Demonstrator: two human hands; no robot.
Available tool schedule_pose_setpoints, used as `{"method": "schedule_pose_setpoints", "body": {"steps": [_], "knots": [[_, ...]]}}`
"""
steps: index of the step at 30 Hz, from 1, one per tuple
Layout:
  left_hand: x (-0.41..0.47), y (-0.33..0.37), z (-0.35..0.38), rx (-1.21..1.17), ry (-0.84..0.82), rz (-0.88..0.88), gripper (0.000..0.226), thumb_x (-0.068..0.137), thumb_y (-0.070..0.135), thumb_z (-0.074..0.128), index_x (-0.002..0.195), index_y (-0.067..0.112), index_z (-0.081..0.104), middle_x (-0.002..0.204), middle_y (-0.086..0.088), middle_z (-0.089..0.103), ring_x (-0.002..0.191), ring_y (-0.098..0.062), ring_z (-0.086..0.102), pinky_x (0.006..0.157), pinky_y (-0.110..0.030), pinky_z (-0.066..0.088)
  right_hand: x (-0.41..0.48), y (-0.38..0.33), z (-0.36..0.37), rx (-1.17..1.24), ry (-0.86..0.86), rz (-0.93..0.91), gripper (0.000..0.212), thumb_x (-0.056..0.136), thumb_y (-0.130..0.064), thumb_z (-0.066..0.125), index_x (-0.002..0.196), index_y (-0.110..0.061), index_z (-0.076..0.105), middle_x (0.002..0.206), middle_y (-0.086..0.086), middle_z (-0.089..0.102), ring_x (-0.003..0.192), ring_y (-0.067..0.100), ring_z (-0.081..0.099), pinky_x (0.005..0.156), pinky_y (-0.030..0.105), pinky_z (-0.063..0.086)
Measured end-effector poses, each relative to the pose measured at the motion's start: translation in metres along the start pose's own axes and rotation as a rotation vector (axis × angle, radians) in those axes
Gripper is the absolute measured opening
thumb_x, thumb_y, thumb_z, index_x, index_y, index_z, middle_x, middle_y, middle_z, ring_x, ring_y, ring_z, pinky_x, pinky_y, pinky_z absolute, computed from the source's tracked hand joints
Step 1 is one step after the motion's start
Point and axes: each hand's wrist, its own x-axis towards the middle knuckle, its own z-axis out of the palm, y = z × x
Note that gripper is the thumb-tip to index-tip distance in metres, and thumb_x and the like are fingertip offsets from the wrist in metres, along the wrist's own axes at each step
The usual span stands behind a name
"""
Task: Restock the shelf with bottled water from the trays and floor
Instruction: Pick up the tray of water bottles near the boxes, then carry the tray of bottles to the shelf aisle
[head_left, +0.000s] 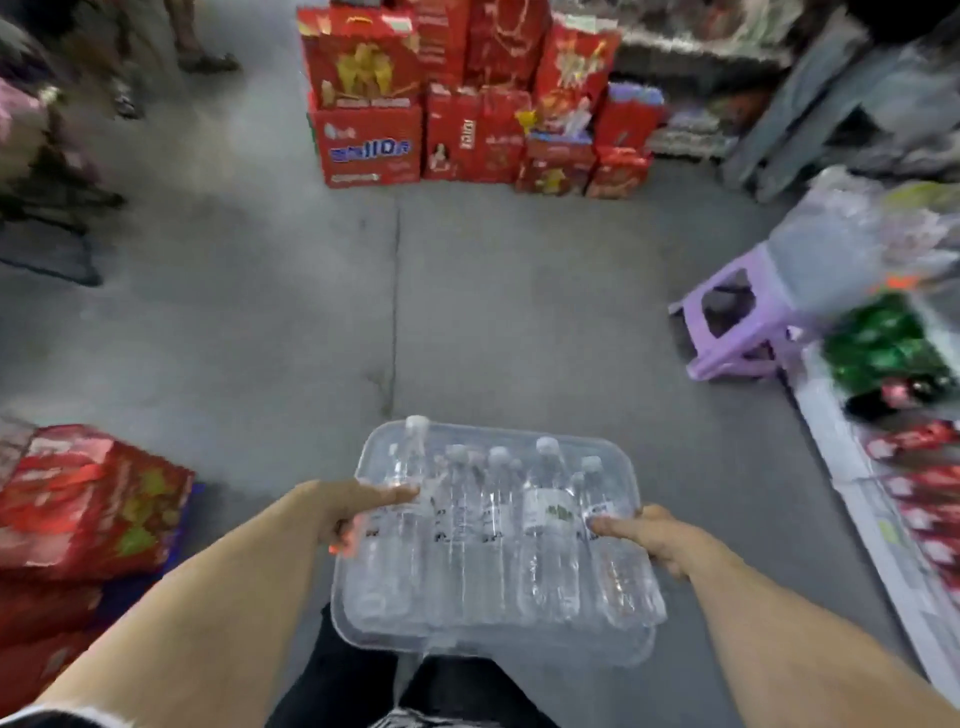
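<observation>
Between left hand (349, 512) and right hand (652, 540), both gripping it, hangs tray (498, 429) (bottles (550, 525) inside).

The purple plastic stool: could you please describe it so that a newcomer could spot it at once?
Look along the low white shelf on the right of the grey concrete floor. At the shelf's far end stands the pale purple plastic stool. It is the only purple, legged thing in view.

Bottles (498, 535) in tray (519, 649); left hand (343, 512) at left edge, right hand (649, 540) at right; stool (727, 332) right; boxes (467, 104) ahead.
</observation>
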Motion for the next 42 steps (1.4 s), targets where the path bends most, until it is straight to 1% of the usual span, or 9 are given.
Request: {"method": "schedule_pose_setpoints", "body": {"steps": [5, 7, 10, 13, 23, 32, 36, 39, 42], "knots": [[0.052, 0.120, 0.020, 0.216, -0.132, 0.070, 0.112, 0.038, 0.075, 0.088, 0.125, 0.012, 0.058, 0.111, -0.001, 0.068, 0.092, -0.017, 0.067, 0.085, -0.031, 0.056, -0.091, 0.016, -0.021, 0.398, 0.096, 0.065, 0.077, 0.074, -0.037, 0.090, 0.129, 0.000, 0.051, 0.136, 0.019, 0.059, 0.124, 0.036, 0.060, 0.102, 0.043, 0.051], [0.074, 0.169, 0.024, 0.332, -0.152, 0.095, 0.126, 0.030, 0.079, 0.088, 0.133, 0.014, 0.055, 0.126, -0.002, 0.066, 0.117, -0.024, 0.064, 0.099, -0.037, 0.052, -0.094, 0.028, -0.025, 0.495, 0.142, 0.101, 0.108, 0.071, -0.045, 0.091, 0.152, -0.002, 0.033, 0.155, 0.011, 0.044, 0.139, 0.032, 0.047, 0.111, 0.043, 0.041], [0.085, 0.251, 0.030, 0.568, -0.200, 0.148, 0.140, 0.027, 0.085, 0.081, 0.142, 0.012, 0.047, 0.108, -0.018, 0.072, 0.094, -0.022, 0.071, 0.082, -0.030, 0.054, -0.081, 0.049, -0.030, 0.577, 0.206, 0.134, 0.136, 0.043, -0.074, 0.092, 0.153, -0.014, 0.039, 0.150, 0.008, 0.051, 0.129, 0.029, 0.055, 0.111, 0.046, 0.045], [0.098, 0.334, 0.041, 0.821, -0.195, 0.217, 0.149, 0.020, 0.089, 0.076, 0.142, 0.010, 0.047, 0.060, -0.011, 0.061, 0.050, -0.019, 0.055, 0.063, -0.027, 0.048, -0.082, 0.037, -0.037, 0.731, 0.288, 0.138, 0.108, 0.042, -0.068, 0.095, 0.127, -0.012, 0.060, 0.116, 0.006, 0.071, 0.102, 0.022, 0.068, 0.102, 0.045, 0.054], [0.114, 0.515, 0.101, 1.125, -0.195, 0.314, 0.122, 0.041, 0.088, 0.074, 0.133, 0.013, 0.048, 0.049, -0.008, 0.051, 0.048, -0.022, 0.053, 0.064, -0.028, 0.048, -0.030, 0.020, -0.100, 1.022, 0.297, 0.156, 0.108, 0.031, -0.059, 0.099, 0.119, -0.005, 0.067, 0.106, 0.014, 0.077, 0.097, 0.031, 0.076, 0.087, 0.044, 0.061], [0.178, 0.627, 0.183, 1.156, -0.145, 0.261, 0.145, 0.027, 0.091, 0.075, 0.137, 0.001, 0.047, 0.061, -0.018, 0.058, 0.053, -0.028, 0.062, 0.067, -0.035, 0.056, 0.055, 0.056, -0.224, 1.077, 0.281, 0.206, 0.091, 0.037, -0.064, 0.097, 0.107, -0.011, 0.075, 0.092, 0.005, 0.075, 0.080, 0.024, 0.068, 0.064, 0.030, 0.052], [0.183, 0.690, 0.238, 1.191, -0.178, 0.262, 0.137, 0.034, 0.086, 0.078, 0.135, -0.002, 0.047, 0.099, -0.028, 0.067, 0.091, -0.034, 0.072, 0.078, -0.039, 0.059, 0.081, 0.083, -0.272, 1.086, 0.311, 0.250, 0.074, 0.038, -0.072, 0.093, 0.082, -0.014, 0.081, 0.068, 0.005, 0.057, 0.068, 0.024, 0.045, 0.056, 0.029, 0.029], [0.188, 0.739, 0.279, 1.192, -0.198, 0.316, 0.141, 0.036, 0.084, 0.079, 0.135, -0.011, 0.047, 0.071, -0.013, 0.059, 0.065, -0.025, 0.068, 0.074, -0.036, 0.060, 0.082, 0.088, -0.323, 1.134, 0.363, 0.281, 0.070, 0.037, -0.072, 0.092, 0.074, -0.014, 0.081, 0.059, 0.000, 0.047, 0.060, 0.022, 0.037, 0.051, 0.027, 0.025], [0.197, 0.788, 0.325, 1.212, -0.248, 0.298, 0.133, 0.041, 0.081, 0.078, 0.136, -0.008, 0.049, 0.107, -0.030, 0.068, 0.090, -0.034, 0.073, 0.080, -0.038, 0.060, 0.094, 0.103, -0.373, 1.135, 0.419, 0.311, 0.075, 0.036, -0.071, 0.093, 0.074, -0.008, 0.077, 0.056, -0.001, 0.028, 0.046, 0.016, 0.030, 0.045, 0.024, 0.023]]}}
